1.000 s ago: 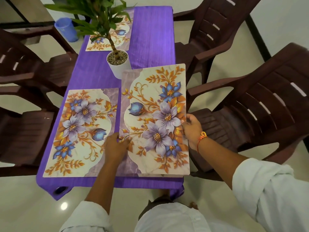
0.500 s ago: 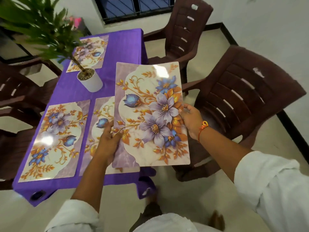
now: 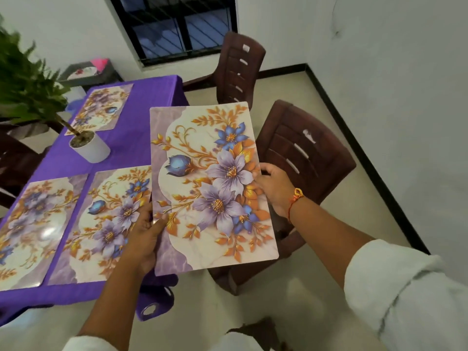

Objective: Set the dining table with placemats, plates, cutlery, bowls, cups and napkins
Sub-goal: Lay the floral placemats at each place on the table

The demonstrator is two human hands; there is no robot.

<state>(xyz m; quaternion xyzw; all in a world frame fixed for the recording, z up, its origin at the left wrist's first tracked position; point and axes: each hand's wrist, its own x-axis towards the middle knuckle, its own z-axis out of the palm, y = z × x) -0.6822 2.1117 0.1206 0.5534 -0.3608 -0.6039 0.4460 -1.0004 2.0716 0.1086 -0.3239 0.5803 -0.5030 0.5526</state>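
I hold a floral placemat (image 3: pixel 210 188) in the air to the right of the table, over the gap by a chair. My left hand (image 3: pixel 145 234) grips its left edge and my right hand (image 3: pixel 274 191) grips its right edge. Three more floral placemats lie on the purple tablecloth (image 3: pixel 136 145): one at the near left (image 3: pixel 33 229), one beside it at the near right (image 3: pixel 109 224), and one at the far end (image 3: pixel 101 110). The near right placemat is partly hidden by my left hand and the held placemat.
A potted plant in a white pot (image 3: pixel 90 148) stands mid-table. Brown plastic chairs stand right of the table, one near (image 3: pixel 304 158) and one farther back (image 3: pixel 240 69). A dark side table (image 3: pixel 91 73) is beyond the table, under a window.
The top placemat has been lifted off the one beneath it and carried right, clear of the table edge. My view has swung right and up toward the window.
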